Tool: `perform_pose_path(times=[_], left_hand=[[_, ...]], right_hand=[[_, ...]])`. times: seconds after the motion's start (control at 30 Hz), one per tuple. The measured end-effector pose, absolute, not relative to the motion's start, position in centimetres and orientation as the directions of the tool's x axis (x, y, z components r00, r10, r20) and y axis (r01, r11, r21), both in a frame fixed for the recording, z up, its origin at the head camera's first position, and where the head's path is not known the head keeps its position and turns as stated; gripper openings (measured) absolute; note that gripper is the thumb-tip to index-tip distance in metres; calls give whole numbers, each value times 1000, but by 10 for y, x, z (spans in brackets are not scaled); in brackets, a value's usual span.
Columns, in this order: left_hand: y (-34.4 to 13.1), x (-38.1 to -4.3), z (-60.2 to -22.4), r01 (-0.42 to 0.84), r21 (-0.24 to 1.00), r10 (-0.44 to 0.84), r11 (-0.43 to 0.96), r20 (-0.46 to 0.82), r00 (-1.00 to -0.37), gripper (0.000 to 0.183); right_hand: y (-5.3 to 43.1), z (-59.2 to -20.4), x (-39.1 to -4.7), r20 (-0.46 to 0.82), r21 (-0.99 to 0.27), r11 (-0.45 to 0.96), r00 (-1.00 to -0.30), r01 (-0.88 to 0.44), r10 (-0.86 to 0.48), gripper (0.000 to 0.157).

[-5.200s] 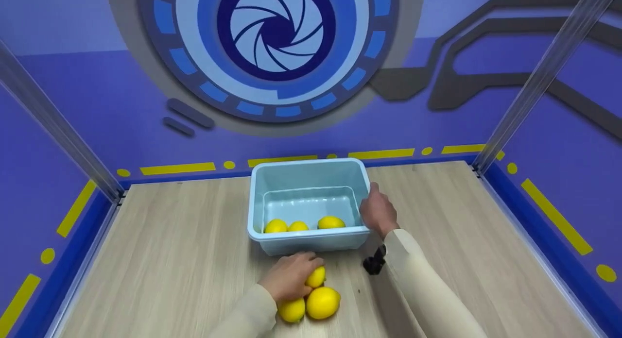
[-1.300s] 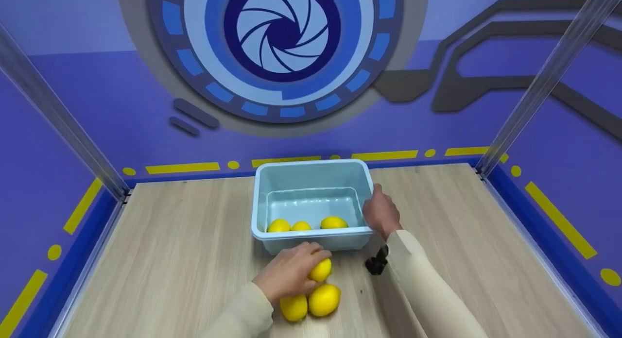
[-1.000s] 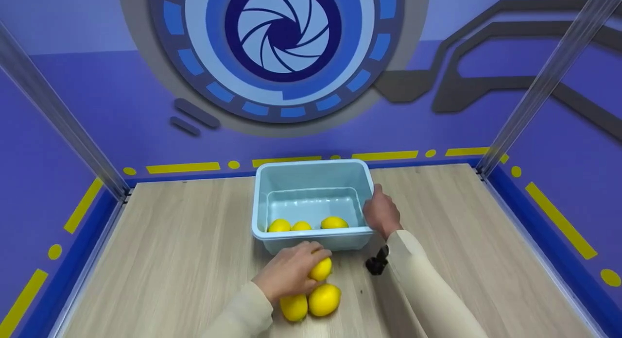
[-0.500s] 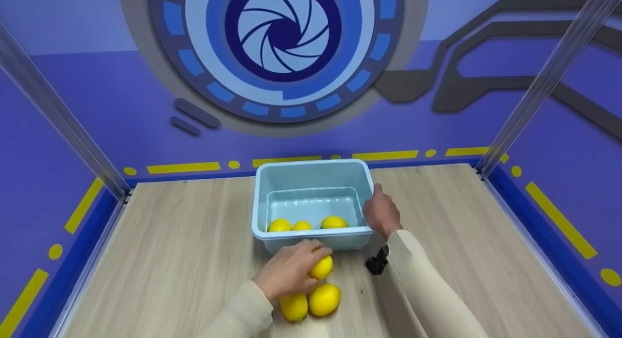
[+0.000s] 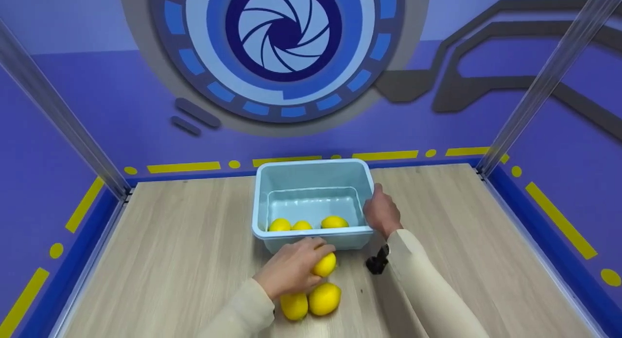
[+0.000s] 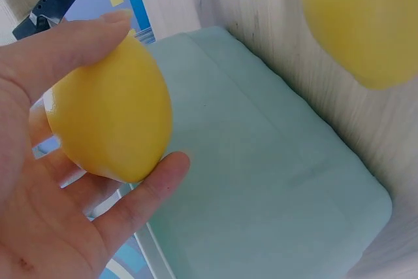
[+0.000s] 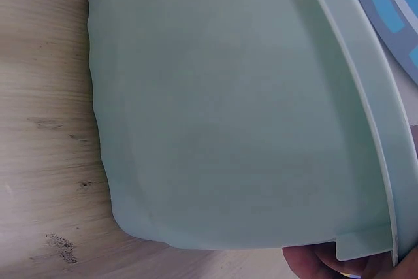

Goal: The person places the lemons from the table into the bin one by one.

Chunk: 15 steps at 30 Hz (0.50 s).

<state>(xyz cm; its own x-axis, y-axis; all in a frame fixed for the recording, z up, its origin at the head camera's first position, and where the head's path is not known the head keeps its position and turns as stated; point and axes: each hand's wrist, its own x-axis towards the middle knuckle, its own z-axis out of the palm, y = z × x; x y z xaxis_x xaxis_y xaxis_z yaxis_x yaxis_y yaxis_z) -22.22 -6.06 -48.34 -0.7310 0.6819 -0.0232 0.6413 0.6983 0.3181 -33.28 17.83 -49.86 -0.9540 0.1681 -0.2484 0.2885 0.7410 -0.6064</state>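
Note:
My left hand (image 5: 292, 267) grips a yellow lemon (image 5: 325, 264) in front of the bin, thumb on one side and fingers on the other. In the left wrist view the held lemon (image 6: 114, 109) sits between thumb and fingertips, clear of the table. Two more lemons, one (image 5: 324, 299) to the right and one (image 5: 294, 306) partly under the hand, lie on the table just nearer. My right hand (image 5: 382, 211) holds the right rim of the light blue plastic bin (image 5: 311, 235); its fingers (image 7: 307, 262) curl under the rim in the right wrist view. Three lemons (image 5: 334, 222) show inside the bin.
The wooden tabletop (image 5: 184, 250) extends to both sides of the bin. A purple back wall (image 5: 233, 143) stands close behind it, with side walls left and right. A black wrist camera mount (image 5: 377, 261) hangs below the right wrist.
My left hand has lifted its lemon slightly and moved it a little right and toward the bin, away from the two on the table. My right hand stays on the rim.

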Motion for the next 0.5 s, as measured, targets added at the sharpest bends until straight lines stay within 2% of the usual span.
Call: perform_pose_path(times=[0.3,0.5], left_hand=[[-59,-221,-476,671,292,698,682,16,-716,52],[-59,-221,-471,673,295,699,678,26,-715,51]], right_hand=[[179,-499,-331,-213,-589,766,-964,257,159,53],[177,-498,-332,-254,-599,742,-950,301,180,51]])
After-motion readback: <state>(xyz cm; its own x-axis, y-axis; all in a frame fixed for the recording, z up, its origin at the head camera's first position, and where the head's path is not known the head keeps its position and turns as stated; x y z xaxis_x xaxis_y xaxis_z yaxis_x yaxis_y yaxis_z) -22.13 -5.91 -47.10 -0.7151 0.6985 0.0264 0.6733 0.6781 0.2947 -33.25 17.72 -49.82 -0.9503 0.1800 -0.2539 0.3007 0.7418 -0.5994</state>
